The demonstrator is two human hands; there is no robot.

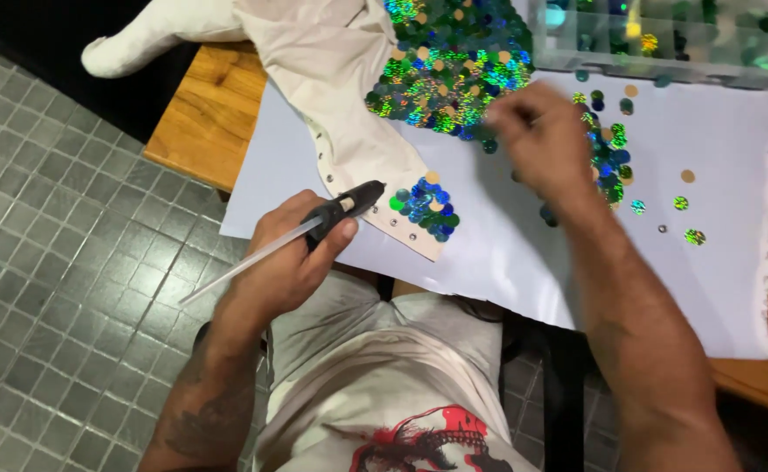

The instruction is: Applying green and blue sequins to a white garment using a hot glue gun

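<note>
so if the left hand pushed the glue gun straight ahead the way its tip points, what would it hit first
Probably the small sequin cluster on the end of the cream fabric strip. The left hand aims the glue gun up and to the right, its tip just short of those sequins, though the tip's height above the fabric is unclear.

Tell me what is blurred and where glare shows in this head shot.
Head view: the right hand is smeared by motion blur over the loose sequins; the left hand and its glue gun are sharp. Sequins on the cloth throw bright rainbow glints. The white paper is evenly lit, with soft shadows.
</note>
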